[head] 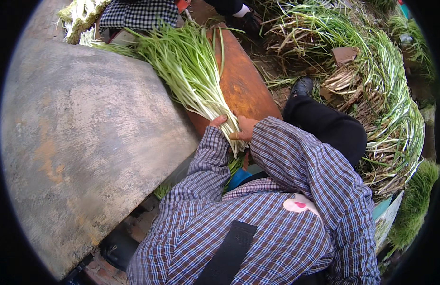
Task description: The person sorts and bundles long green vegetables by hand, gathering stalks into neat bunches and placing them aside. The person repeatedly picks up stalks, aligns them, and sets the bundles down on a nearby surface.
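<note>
Both my hands hold one bundle of long green stalks with pale stems [195, 71] near its white lower end. My left hand [218, 121] grips it from the left, thumb across the stems. From the right my right hand [243, 128] closes around the same stems, just below the left thumb. The leafy tops fan out away from me, over a reddish-brown board [241, 78]. The cut or root ends point towards my lap. Fingers behind the stems are hidden.
A large worn grey board [99, 117] fills the left side. Heaps of green stalks with brownish roots [387, 117] curve along the right. Another person's checked clothing [139, 14] and dark shoe [249, 24] show at the top. A blue object [238, 178] lies near my lap.
</note>
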A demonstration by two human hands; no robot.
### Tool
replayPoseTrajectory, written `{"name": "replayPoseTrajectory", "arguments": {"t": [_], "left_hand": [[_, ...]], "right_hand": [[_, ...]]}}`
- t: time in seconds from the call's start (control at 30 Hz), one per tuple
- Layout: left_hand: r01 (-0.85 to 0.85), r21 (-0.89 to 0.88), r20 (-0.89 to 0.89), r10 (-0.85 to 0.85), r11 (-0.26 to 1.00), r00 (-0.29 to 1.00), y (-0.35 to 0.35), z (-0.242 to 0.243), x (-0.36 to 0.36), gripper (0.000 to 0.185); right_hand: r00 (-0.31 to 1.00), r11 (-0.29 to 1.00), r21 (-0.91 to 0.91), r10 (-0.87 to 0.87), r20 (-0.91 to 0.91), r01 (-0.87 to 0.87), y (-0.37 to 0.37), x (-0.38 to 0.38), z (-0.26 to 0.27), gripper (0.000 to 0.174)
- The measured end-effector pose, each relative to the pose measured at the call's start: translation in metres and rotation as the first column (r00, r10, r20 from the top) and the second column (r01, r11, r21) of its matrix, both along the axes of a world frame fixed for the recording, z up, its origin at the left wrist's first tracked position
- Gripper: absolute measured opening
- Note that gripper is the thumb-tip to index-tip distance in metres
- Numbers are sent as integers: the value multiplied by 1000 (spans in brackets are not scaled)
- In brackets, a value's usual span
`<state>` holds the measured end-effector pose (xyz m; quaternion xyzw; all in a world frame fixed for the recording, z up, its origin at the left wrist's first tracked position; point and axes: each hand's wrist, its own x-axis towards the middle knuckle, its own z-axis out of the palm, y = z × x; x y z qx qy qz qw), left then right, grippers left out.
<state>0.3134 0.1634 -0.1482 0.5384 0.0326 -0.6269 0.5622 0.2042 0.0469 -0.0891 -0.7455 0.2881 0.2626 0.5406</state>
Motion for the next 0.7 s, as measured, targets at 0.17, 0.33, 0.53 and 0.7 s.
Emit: {"name": "replayPoseTrajectory", "arguments": {"t": [0.17,0.33,0.53,0.7], "left_hand": [[40,188,118,-63,981,991,-5,-31,1,69],[-21,271,292,-61,962,955,-22,-36,6,67],[-74,315,379,-55,946,924,-32,-29,1,66],[-141,304,448,-11,942,894,-29,-26,-10,64]], "right_hand": [[994,1000,-9,-10,-105,9,7,-12,-19,81],[951,984,-21,166,-260,-178,-14,-17,-23,64],[887,960,-10,253,-386,-279,-35,-26,-14,58],[877,957,2,267,-400,-290,-35,-24,-8,53]]}}
